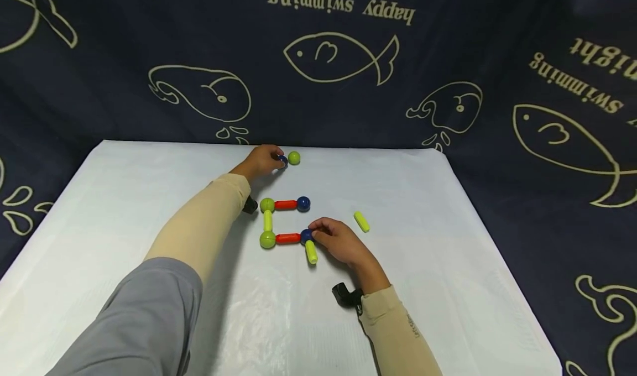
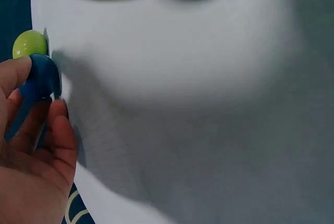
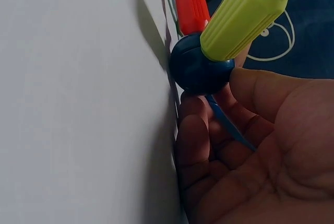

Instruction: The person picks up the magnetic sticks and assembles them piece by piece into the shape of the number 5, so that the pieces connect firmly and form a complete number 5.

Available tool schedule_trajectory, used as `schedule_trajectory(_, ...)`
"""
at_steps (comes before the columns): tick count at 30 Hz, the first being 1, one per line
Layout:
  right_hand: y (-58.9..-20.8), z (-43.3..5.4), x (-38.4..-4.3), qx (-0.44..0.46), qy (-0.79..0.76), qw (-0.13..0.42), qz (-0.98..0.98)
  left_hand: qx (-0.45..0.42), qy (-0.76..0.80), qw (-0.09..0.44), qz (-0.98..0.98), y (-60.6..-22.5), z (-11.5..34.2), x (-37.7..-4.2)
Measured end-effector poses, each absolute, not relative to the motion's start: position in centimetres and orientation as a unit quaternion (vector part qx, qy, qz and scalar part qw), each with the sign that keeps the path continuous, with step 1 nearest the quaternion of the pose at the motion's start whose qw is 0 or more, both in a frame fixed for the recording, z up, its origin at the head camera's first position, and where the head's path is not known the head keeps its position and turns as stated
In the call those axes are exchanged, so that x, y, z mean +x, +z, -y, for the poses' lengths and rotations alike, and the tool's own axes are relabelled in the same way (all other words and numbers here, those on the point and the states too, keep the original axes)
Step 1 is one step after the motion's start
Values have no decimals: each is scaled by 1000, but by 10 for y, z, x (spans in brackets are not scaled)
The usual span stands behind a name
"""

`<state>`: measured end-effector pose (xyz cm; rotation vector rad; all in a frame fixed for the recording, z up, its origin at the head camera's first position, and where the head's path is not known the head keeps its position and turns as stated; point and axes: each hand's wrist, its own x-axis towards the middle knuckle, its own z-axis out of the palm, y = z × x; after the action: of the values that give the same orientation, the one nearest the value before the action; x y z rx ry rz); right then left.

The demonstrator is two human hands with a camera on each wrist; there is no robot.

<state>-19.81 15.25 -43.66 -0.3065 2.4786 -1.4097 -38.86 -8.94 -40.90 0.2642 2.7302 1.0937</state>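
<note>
At the far edge of the table my left hand pinches a dark blue ball between thumb and fingers. A loose green ball sits right beside it. My right hand holds another blue ball at the near corner of a stick-and-ball frame. From that ball a yellow-green stick points toward me and a red stick runs left to a green ball. A yellow-green stick links it to a farther green ball, joined by a red stick to a blue ball.
A loose yellow-green stick lies on the white table, right of the frame. Behind the table hangs a dark cloth with fish and whale drawings. Each wrist wears a small black camera.
</note>
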Motion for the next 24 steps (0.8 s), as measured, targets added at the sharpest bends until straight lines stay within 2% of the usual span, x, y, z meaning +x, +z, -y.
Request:
schedule_trajectory(10,-436,-145,-198,-112,-493,140,-852,88,424,98,-896,-399,104,-371)
schedule_trajectory(14,-436,-146,-196,-104,-489,138,-855,118,429,91,-891,-394,107,-357)
schedule_trajectory(24,-434,-151,-197,-111,-486,131,-857,160,458,83,-870,-384,109,-290)
